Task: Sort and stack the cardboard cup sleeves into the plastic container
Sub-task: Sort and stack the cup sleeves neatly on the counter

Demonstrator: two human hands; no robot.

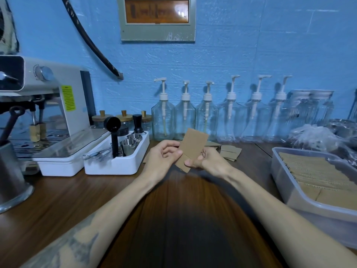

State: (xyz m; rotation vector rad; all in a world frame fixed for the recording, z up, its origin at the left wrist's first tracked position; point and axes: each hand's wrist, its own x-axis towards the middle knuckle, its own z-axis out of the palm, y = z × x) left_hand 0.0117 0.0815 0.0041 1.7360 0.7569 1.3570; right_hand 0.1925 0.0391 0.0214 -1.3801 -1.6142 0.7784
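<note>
— Cardboard cup sleeve, flat and tilted, sits between both our hands above the wooden counter. Our right hand pinches its lower edge, thumb on the near face and fingers curled behind.

— And our left hand?

— It curls loosely against the sleeve's left edge, thumb tip touching the cardboard; we cannot tell whether the fingers behind truly grip it.

— Where do we see the rest of the sleeves?

— Taking the held sleeve as our mark: just behind it and to its right, a few loose sleeves lie flat on the counter. Well to its right stands the clear plastic container, with stacked sleeves lying in rows inside.

— What else do we have around it?

— Behind the held sleeve, a row of clear pump bottles lines the blue wall. Just to its left is a white tray holding small metal cups, a black scoop and a tamper. Farther left stands the white espresso machine, and at the far left a steel pitcher. Beyond the container, crumpled clear plastic bags rest on the counter.
</note>
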